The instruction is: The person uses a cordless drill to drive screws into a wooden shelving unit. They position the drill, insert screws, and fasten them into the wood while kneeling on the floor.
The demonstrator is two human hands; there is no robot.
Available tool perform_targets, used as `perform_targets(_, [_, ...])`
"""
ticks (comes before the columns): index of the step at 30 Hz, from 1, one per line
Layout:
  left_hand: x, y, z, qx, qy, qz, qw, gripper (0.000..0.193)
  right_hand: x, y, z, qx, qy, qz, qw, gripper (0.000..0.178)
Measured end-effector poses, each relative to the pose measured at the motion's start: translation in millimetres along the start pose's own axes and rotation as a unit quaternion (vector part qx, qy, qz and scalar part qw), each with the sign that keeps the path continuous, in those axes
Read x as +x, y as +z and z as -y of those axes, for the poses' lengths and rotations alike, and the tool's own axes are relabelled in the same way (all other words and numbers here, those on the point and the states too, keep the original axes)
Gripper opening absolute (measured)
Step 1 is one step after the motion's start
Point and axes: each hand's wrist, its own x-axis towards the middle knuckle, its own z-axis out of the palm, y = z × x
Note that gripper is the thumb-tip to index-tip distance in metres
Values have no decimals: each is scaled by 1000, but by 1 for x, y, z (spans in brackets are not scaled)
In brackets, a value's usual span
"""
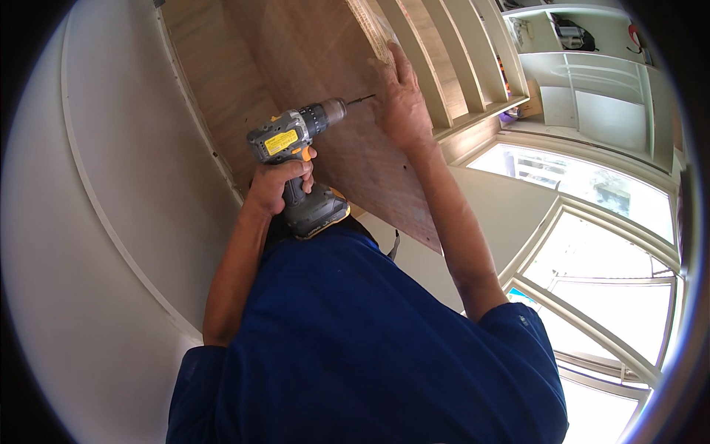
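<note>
My left hand [275, 186] is wrapped around the handle of a grey cordless drill [302, 127] with a yellow label and a battery at its base. One finger lies by the orange trigger. The drill's thin dark bit [361, 99] points right, toward my other hand, and appears in front of a brown wooden panel [355, 159]. My right hand [403, 111] grips the panel's upper right edge, its fingers bent over the pale layered rim. A small dark hole [404, 167] shows in the panel below that hand. Whether the bit touches wood, I cannot tell.
Pale slatted wooden framing [462, 55] stands right of the panel. Farther right are white shelves [606, 63] holding several items, and bright framed windows [599, 251]. A long smooth grey-white surface [126, 148] runs down the left side.
</note>
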Motion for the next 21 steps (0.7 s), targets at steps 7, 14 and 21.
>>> perform_targets(7, [1,-1,0,6,4,9,1000,33,1,-5,-2,54,26,23,998,77])
perform_targets(14, [1,0,0,13,-6,-3,1000,33,-1,-9,-25,211,18,-38,977,77])
perform_targets(21, [0,-1,0,-4,-10,3,1000,31,-4,-5,-34,387,113,-20,915,72])
